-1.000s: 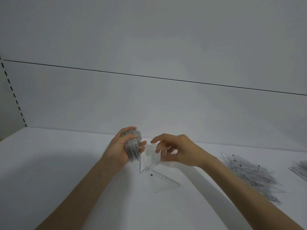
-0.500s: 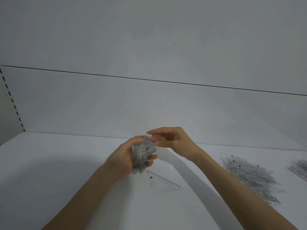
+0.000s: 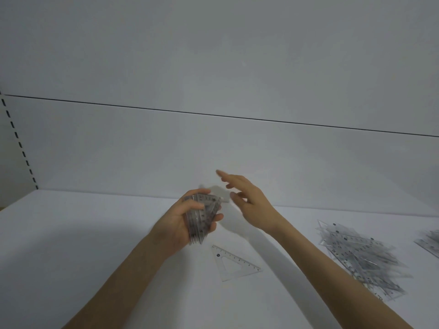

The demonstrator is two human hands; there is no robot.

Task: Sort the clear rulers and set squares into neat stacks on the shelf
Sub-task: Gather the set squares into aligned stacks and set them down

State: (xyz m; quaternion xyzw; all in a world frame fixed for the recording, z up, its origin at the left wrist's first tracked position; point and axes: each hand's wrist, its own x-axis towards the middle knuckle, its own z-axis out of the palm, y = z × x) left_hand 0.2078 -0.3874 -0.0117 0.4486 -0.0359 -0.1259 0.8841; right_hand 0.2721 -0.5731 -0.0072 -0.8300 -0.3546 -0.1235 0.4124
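My left hand (image 3: 183,222) grips a thick stack of clear set squares (image 3: 202,217), held on edge above the white shelf (image 3: 71,245). Just to its right, my right hand (image 3: 247,198) hovers with fingers spread and holds nothing. One clear set square (image 3: 234,263) lies flat on the shelf below both hands. A loose pile of clear rulers and set squares (image 3: 356,255) lies on the shelf to the right, beyond my right forearm.
More clear rulers (image 3: 430,241) show at the right edge of the view. The shelf's white back panel (image 3: 213,150) rises behind my hands, and a slotted upright (image 3: 19,138) runs down the far left.
My right hand let go of the set square it was adding to the stack and has lifted away up and to the right, fingers spread. The stack stays in my left hand.
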